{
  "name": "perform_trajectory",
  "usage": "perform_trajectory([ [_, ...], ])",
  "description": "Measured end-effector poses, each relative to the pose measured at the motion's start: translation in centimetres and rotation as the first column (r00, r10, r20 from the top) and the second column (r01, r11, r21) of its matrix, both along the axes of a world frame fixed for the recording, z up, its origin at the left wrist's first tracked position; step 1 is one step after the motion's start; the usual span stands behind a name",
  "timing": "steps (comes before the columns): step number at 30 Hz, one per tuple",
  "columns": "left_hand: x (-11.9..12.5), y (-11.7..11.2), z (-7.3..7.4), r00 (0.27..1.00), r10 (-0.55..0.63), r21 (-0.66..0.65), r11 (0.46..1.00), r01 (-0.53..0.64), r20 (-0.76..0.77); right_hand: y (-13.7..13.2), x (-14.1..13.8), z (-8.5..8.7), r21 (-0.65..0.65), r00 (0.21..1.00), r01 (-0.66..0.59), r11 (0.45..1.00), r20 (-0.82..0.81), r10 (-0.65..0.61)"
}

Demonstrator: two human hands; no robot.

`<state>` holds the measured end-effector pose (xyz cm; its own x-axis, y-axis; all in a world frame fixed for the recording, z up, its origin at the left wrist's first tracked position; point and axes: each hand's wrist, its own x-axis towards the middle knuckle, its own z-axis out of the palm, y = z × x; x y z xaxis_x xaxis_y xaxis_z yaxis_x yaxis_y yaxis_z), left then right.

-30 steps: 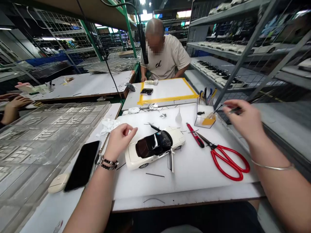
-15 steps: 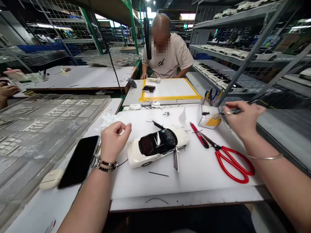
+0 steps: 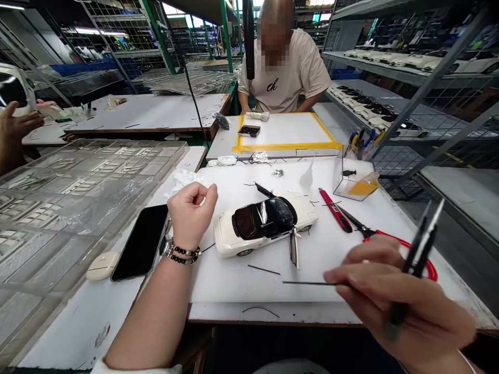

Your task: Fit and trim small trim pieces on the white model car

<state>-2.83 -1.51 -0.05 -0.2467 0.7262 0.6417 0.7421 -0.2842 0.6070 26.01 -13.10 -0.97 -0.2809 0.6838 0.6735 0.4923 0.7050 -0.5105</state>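
Clear acrylic holder [image 3: 345, 179] of tools [image 3: 360, 139]

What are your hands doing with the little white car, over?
Right hand gripping black tweezers. Left hand curled beside white model car. Red scissors partly behind right hand.

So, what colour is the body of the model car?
White, on the model car; it shows best in the head view.

My left hand [image 3: 193, 208] is curled into a loose fist just beside the model car [image 3: 265, 226], forearm angled up from below. My right hand [image 3: 397, 298] sits lower, off to the car's right, fingers closed around black tweezers [image 3: 418, 249].
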Motion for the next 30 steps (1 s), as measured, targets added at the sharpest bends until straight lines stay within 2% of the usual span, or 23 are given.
perform_trajectory([
  [2, 0.0, 0.0, 0.0, 1.0, 0.002, -0.008, 1.0, -0.002, -0.007, 2.1, -1.8, 1.4, 0.099, 0.999, 0.014, 0.995, -0.052, -0.009],
  [4, -0.1, 0.0, 0.0, 1.0, 0.008, -0.013, 1.0, -0.008, -0.006, 4.2, -3.0, 2.0, 0.164, 0.994, 0.076, 0.984, -0.089, -0.062],
  [8, -0.3, -0.1, 0.1, 1.0, 0.006, -0.006, 1.0, -0.006, 0.023, 6.6, -3.8, 1.0, 0.12, 0.975, 0.186, 0.975, -0.142, -0.169],
  [10, -0.3, -0.1, 0.1, 0.999, -0.006, 0.005, 1.0, 0.006, 0.032, 7.0, -3.8, 0.2, 0.123, 0.975, 0.185, 0.975, -0.145, -0.167],
  [15, 0.0, -0.1, 0.0, 0.999, -0.033, 0.036, 0.999, 0.032, 0.029, 7.5, -3.6, -0.5, 0.242, 0.982, 0.162, 0.957, -0.132, -0.133],
  [30, 0.5, -0.5, 0.0, 0.997, -0.074, 0.058, 0.995, 0.075, -0.019, 7.5, -4.0, -0.7, 0.232, 0.979, 0.195, 0.953, -0.111, -0.173],
])
